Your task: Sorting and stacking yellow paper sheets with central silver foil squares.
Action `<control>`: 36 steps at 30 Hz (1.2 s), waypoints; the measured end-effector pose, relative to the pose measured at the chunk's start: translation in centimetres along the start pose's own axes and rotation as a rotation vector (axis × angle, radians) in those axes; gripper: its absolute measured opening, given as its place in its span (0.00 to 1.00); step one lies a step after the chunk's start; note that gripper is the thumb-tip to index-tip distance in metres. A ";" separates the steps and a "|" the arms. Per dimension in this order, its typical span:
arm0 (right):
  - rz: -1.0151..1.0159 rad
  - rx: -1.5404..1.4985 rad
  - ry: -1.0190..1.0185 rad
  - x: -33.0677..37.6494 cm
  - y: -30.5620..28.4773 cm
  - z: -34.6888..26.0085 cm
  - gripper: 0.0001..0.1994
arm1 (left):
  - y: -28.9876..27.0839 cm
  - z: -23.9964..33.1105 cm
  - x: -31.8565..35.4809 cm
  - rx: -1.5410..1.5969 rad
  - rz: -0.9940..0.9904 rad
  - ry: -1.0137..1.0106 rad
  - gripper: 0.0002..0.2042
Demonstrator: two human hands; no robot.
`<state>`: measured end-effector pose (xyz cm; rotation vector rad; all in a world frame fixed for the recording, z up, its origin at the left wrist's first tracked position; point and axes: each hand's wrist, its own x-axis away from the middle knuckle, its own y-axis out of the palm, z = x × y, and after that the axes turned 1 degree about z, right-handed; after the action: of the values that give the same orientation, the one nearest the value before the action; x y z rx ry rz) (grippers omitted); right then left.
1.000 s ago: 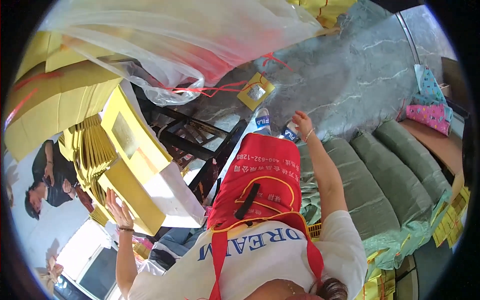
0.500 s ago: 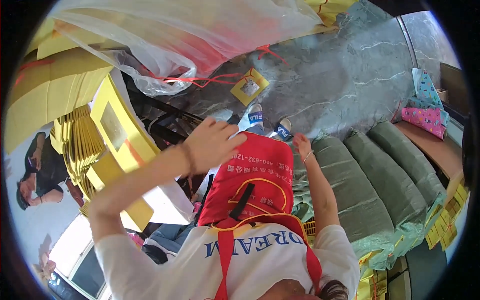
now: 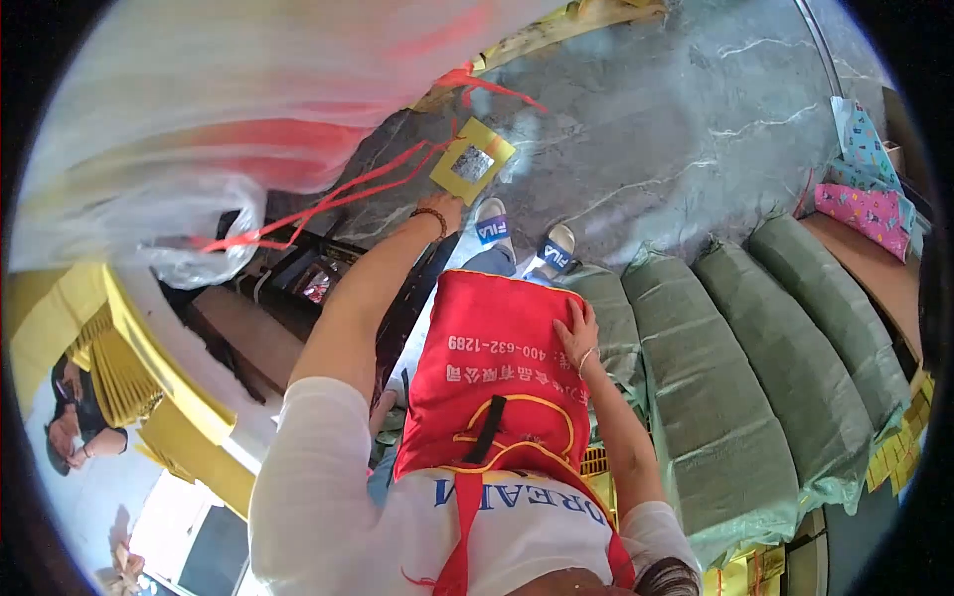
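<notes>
My left hand [image 3: 444, 207], with a beaded bracelet at the wrist, reaches forward and down. In the picture it borders the lower edge of a yellow paper sheet [image 3: 449, 179] with a silvery square in its middle. Its fingers are mostly hidden, so I cannot tell whether it touches the sheet. Red plastic string [image 3: 373, 184] runs from the sheet toward a big clear plastic bag [image 3: 214, 94] with red and yellow showing through. My right hand [image 3: 578, 336] lies with its fingers spread against the edge of my red apron [image 3: 502, 333] and holds nothing.
Several green woven sacks [image 3: 711, 382] lie in a row at my right. Stacks of yellow paper [image 3: 124, 368] stand at the left, near another person [image 3: 84, 422]. My sandals [image 3: 553, 252] are on the grey marbled floor [image 3: 636, 139]. A pink patterned bag [image 3: 863, 217] sits at far right.
My left hand has gone from above the apron forward and down toward the yellow sheet. My right hand has come back onto the apron. The view has shifted, with the plastic bag looming larger.
</notes>
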<state>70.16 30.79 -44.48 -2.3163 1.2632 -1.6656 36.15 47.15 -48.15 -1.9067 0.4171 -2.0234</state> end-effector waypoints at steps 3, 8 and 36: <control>0.070 0.043 -0.030 -1.6 -0.1 -1.4 0.30 | 2.7 -1.6 -5.6 0.119 0.085 -0.075 0.15; 0.141 0.038 -0.015 -3.6 -0.4 -1.5 0.29 | 4.6 -1.0 -14.5 0.092 0.114 -0.091 0.15; 0.242 0.063 -0.132 -4.7 -2.0 -3.6 0.27 | 12.1 0.0 -35.3 0.263 0.522 -0.347 0.14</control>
<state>67.92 36.52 -45.74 -2.1001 1.3777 -1.4308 38.45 51.37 -85.20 -1.7142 0.4693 -1.3175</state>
